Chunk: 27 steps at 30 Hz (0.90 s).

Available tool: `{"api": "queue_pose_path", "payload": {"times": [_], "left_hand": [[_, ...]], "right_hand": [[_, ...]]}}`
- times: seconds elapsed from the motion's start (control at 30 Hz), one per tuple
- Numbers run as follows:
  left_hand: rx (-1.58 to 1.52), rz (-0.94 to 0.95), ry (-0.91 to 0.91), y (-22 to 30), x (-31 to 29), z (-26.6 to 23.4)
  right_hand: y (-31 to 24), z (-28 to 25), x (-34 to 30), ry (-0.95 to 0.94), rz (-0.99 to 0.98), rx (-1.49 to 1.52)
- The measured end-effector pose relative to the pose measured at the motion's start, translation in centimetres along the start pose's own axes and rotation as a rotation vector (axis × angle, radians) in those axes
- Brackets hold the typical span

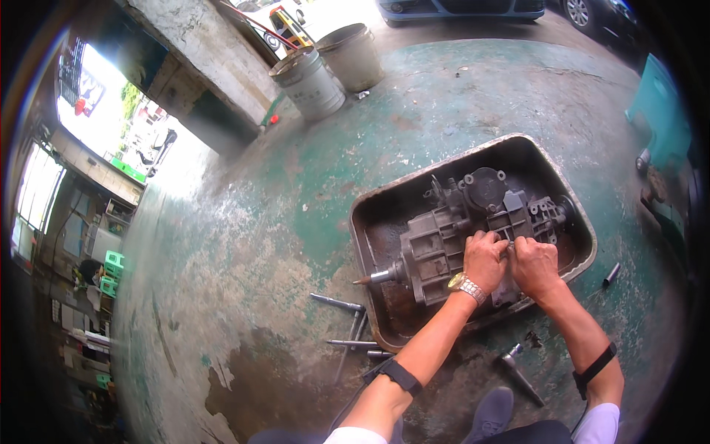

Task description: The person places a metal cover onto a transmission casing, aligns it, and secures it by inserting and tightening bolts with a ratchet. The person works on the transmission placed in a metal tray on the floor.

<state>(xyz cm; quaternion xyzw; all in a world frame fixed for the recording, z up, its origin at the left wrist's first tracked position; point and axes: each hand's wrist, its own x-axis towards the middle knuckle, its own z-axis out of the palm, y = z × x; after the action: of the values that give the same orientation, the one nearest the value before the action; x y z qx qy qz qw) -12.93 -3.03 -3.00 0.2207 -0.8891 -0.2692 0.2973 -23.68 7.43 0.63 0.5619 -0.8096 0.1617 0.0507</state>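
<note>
A grey cast-metal gearbox [429,255] lies in a dark, grimy rectangular tray [433,172], its shaft [379,277] poking toward the tray's left side. Both of my hands are on the near part of the casing, close together. My left hand [484,260], with a metal-band watch above it, has its fingers curled in and its tips against the gearbox. Beside it, my right hand [534,265] is closed too, thumb and fingers pinched near the left fingertips. Whatever the fingers grip is hidden or too small to make out.
Left of the tray lie metal tool handles [336,302]; nearer my shoes is a ratchet-like tool [523,379]. A socket-like metal cylinder [612,274] rests on the right. Two buckets [307,85] stand by a pillar. A turquoise object [662,111] is at far right. Cars [458,9] are beyond.
</note>
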Motion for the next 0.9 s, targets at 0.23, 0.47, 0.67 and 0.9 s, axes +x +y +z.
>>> {"api": "queue_pose_path", "payload": {"times": [0.23,0.47,0.67,0.9], "left_hand": [[0.005,-0.006,0.008,0.00,-0.02,0.08],[0.000,-0.011,0.004,0.08,-0.02,0.07],[-0.005,0.002,0.006,0.11,0.01,-0.16],[-0.009,-0.006,-0.023,0.03,0.00,-0.20]], "right_hand": [[0.47,0.13,-0.47,-0.089,0.043,-0.013],[0.40,0.37,-0.14,0.072,-0.044,0.165],[0.27,0.00,-0.88,0.044,-0.081,0.183],[-0.08,0.20,-0.65,-0.001,-0.037,0.077]]}}
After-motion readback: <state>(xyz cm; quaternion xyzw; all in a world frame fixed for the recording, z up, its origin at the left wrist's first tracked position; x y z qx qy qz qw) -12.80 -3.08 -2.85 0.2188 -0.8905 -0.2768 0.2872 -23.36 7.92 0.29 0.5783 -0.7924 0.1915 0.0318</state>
